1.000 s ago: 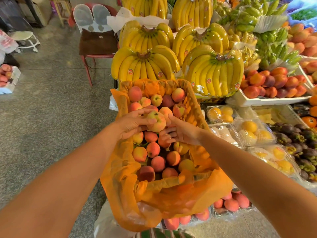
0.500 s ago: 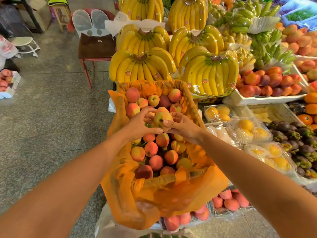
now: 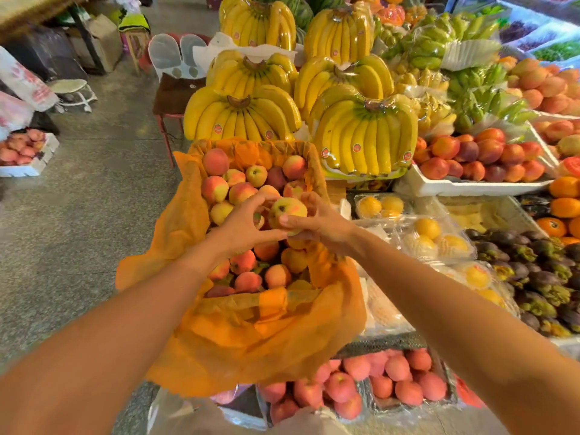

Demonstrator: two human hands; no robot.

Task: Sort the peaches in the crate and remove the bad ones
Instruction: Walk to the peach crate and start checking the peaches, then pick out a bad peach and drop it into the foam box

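I see L hand [image 3: 241,226] + R hand [image 3: 318,229] both gripping one yellow-pink peach [image 3: 287,210] betw. them, fingers [image 3: 255,200] curled round it, stem end toward cam. Held just above the peach pile [image 3: 244,262] in the orange-paper-lined crate [image 3: 312,158]. Banana bunches [image 3: 241,117] right behind crate.

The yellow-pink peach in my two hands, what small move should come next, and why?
Probably roll the yellow-pink round peach between the left hand and right hand to show its hidden underside: only the side with a dark spot faces the camera, and both hands hold it above the orange-paper-lined crate.
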